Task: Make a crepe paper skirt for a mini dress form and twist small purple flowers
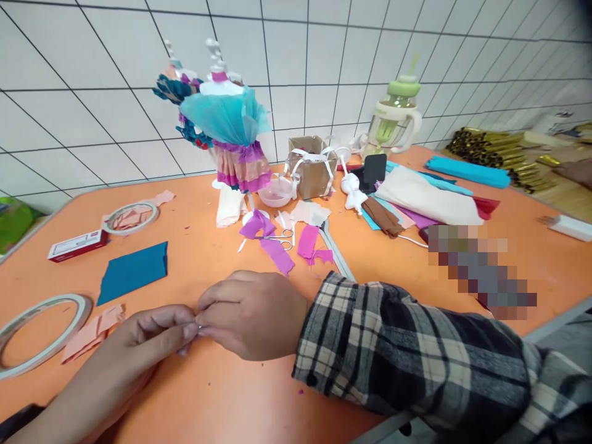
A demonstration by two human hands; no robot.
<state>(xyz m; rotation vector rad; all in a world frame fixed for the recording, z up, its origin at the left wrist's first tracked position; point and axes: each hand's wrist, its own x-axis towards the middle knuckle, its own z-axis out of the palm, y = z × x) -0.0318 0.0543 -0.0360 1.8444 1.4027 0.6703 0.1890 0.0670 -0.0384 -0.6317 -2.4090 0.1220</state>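
My left hand (155, 339) and my right hand (254, 314) meet low over the orange table (250, 394), fingertips pinched together. Something tiny and pale shows between them, too small to name. Left of my hands lie a teal paper square (134, 271) and folded peach paper (95, 333). Beyond my right hand, small scissors (282, 239) rest among purple paper pieces (277, 254) and magenta paper (308, 240). Two white dress stands rise at the back, the front one wearing a turquoise and purple paper dress (226, 117).
Tape rolls (83, 311) and a red-white box (78, 245) are at the left. Farther back stand a pink bowl (275, 192), a cardboard box (314, 176) and a green-lidded jug (395, 120). Rolled paper (430, 197) and a pixelated object (481, 271) lie on the right.
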